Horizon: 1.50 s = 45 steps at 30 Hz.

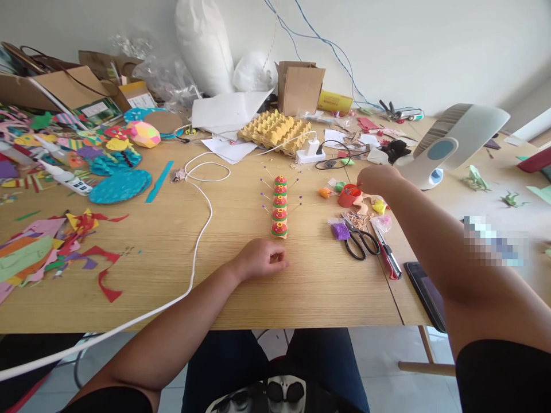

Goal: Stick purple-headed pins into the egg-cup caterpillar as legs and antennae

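A row of several red-and-green domes with yellow rings forms a segmented caterpillar-like craft (279,213) in the middle of the table. Purple-tipped sticks poke out on both its sides. Just below its near end, my left hand (262,259) rests on the wood, fingers curled in, with nothing visible in them. My right hand (379,179) is stretched out to the small red cup (349,195), bent fingers down at its rim; the fingertips are mostly hidden. Black-handled scissors (361,240), a purple packet (340,230) and a red utility knife (388,258) lie nearer me.
A white fan (460,137) stands behind my right forearm. A white cable (202,229) crosses on the left, beside paper scraps (38,246) and blue painted discs (120,186). Egg trays (275,133) and a power strip (310,154) sit behind. A phone (424,292) lies right.
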Available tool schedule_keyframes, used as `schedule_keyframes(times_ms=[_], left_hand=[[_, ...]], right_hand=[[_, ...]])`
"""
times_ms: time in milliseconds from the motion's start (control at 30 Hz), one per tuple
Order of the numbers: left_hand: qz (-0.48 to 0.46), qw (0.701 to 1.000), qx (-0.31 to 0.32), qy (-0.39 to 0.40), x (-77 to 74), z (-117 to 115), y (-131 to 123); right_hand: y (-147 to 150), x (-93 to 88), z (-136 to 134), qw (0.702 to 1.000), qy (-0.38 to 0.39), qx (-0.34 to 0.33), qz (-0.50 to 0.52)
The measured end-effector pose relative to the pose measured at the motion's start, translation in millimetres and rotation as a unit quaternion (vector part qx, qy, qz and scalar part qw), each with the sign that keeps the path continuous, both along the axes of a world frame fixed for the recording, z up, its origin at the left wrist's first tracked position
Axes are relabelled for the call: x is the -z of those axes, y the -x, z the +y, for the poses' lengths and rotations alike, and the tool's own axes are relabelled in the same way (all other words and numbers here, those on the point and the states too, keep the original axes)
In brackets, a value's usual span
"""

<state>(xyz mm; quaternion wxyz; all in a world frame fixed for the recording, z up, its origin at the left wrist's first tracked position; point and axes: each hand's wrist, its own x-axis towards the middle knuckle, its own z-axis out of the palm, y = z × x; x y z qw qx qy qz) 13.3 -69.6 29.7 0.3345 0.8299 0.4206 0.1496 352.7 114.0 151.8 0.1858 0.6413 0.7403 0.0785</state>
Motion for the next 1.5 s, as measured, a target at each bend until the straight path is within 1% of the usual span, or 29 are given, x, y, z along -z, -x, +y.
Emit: schedule_keyframes(times_ms=[100,400,467,500,567,600,633,667,700,733,767,833,867,900,933,967,1000,1067,1167,1233,1300,1400,1433,1500], left_hand=[[-0.001,1.000,-0.001,0.001,-0.1,-0.3,0.1],[0.000,1.000,0.000,0.002,-3.3,-0.2,0.3],[0.001,1.000,0.002,-0.002,-2.8,0.0,0.7],[0.001,1.000,0.003,-0.005,-2.6,-0.1,0.8],[0.000,1.000,0.000,-0.014,-2.5,-0.9,0.6],[-0.002,1.000,-0.005,-0.018,-2.6,-1.6,0.1],[-0.008,1.000,-0.012,-0.020,-2.8,-2.4,-0.5],[-0.022,0.999,-0.019,-0.019,-3.0,-3.3,-1.2],[-0.045,0.999,-0.023,-0.011,-3.1,-4.2,-2.0],[-0.079,0.997,-0.025,0.007,-3.2,-4.9,-2.7],[-0.119,0.992,-0.024,0.036,-3.2,-5.3,-3.2],[-0.200,0.973,-0.023,0.112,-3.6,-5.3,-3.1],[-0.232,0.961,-0.027,0.148,-4.1,-4.9,-2.5],[-0.260,0.949,-0.035,0.177,-5.0,-4.5,-1.5],[-0.283,0.938,-0.044,0.196,-6.1,-4.0,-0.3],[-0.305,0.929,-0.051,0.205,-7.5,-3.8,0.9],[-0.321,0.922,-0.055,0.209,-8.9,-3.8,1.9],[-0.321,0.923,-0.055,0.207,-11.2,-4.8,2.5],[-0.257,0.948,-0.056,0.179,-11.6,-8.2,-0.4],[-0.225,0.961,-0.057,0.152,-10.7,-10.5,-3.4],[-0.221,0.963,-0.064,0.137,-10.5,-12.1,-5.3],[-0.245,0.957,-0.098,0.118,-12.1,-13.0,-5.4],[-0.253,0.955,-0.107,0.111,-12.7,-13.1,-5.1],[-0.260,0.954,-0.113,0.103,-13.1,-13.3,-4.5]], right_hand=[[5.6,-4.5,-2.5,0.998,0.055,0.031,-0.030],[7.9,-11.0,-11.0,0.997,0.047,0.024,-0.048],[8.5,-14.6,-15.0,0.998,0.027,0.037,-0.036],[9.6,-16.9,-18.8,0.999,0.005,0.043,-0.019],[14.7,-22.0,-32.5,0.996,-0.068,0.045,0.046],[19.1,-24.0,-43.1,0.988,-0.112,0.038,0.096],[24.8,-25.2,-56.1,0.976,-0.151,0.033,0.155],[31.7,-25.0,-71.2,0.960,-0.172,0.024,0.221],[39.6,-23.0,-87.9,0.942,-0.161,0.007,0.295],[48.3,-19.0,-105.1,0.919,-0.129,-0.011,0.372],[57.2,-12.9,-121.9,0.891,-0.073,-0.029,0.448],[74.6,4.6,-150.4,0.814,0.065,-0.064,0.573],[82.6,15.2,-160.7,0.774,0.124,-0.074,0.616],[89.7,26.1,-168.0,0.741,0.176,-0.079,0.643],[96.0,36.9,-172.4,0.715,0.207,-0.081,0.663],[101.3,47.1,-174.4,0.697,0.227,-0.085,0.675],[105.6,56.3,-174.6,0.688,0.242,-0.085,0.679],[111.6,71.0,-172.2,0.684,0.249,-0.084,0.681],[116.1,84.1,-170.1,0.684,0.242,-0.091,0.682],[117.9,89.2,-171.2,0.671,0.236,-0.084,0.698],[119.5,93.8,-172.7,0.633,0.233,-0.065,0.736],[121.6,101.3,-172.5,0.555,0.227,-0.031,0.800],[122.2,103.7,-171.9,0.536,0.222,-0.022,0.814],[123.3,107.8,-170.8,0.512,0.206,-0.005,0.834]])
